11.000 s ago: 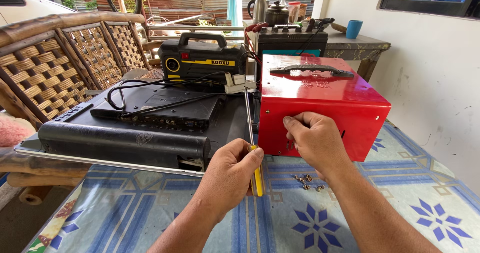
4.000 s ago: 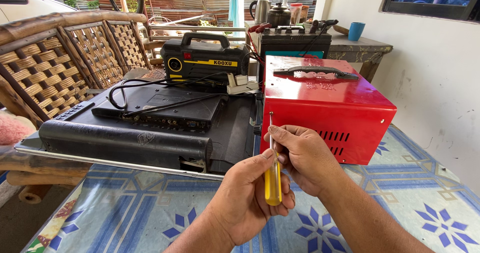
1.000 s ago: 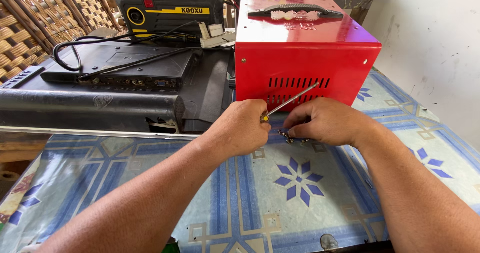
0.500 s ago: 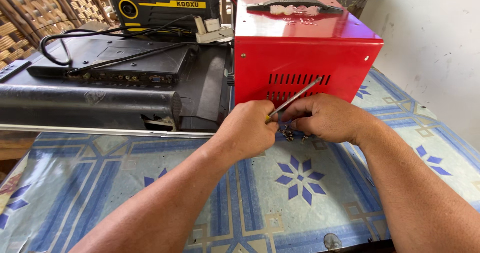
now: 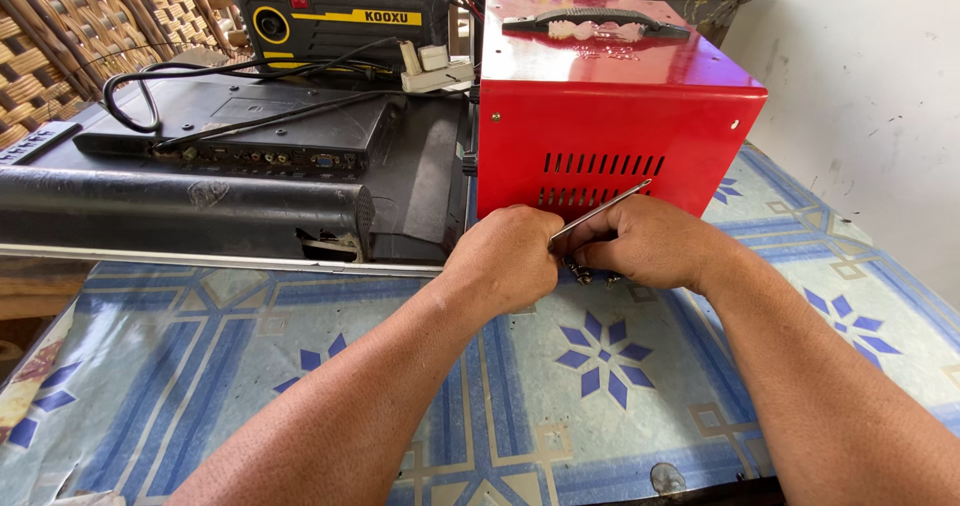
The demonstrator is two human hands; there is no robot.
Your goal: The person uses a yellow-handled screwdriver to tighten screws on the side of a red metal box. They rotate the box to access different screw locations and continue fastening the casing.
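- We see the left hand (image 5: 503, 259) closed in a fist around a screwdriver with a thin metal shaft (image 5: 600, 210); the handle is hidden inside the fist, and the shaft slants up to the right across the vent slots.
- The right hand (image 5: 645, 243) rests knuckles up just beside the left; its fingers are curled down and pressed together over a small cluster of loose metal screws (image 5: 585, 277). We cannot tell whether they pinch a screw.
- The screws lie on the tabletop (image 5: 560, 406), covered in a blue and cream patterned sheet, just in front of the red metal box (image 5: 620, 106).
- The red box stands toward the far right of the tabletop, with a black carrying handle (image 5: 596, 24) on top and two rows of vent slots on the near face.
- To its left lies a flat black electronic unit (image 5: 230, 136), back side up, with a black cable (image 5: 130, 91) looped on it.
- Behind that stands a black and yellow machine (image 5: 340, 11), near the far edge.
- A woven cane chair (image 5: 60, 56) stands at the far left.
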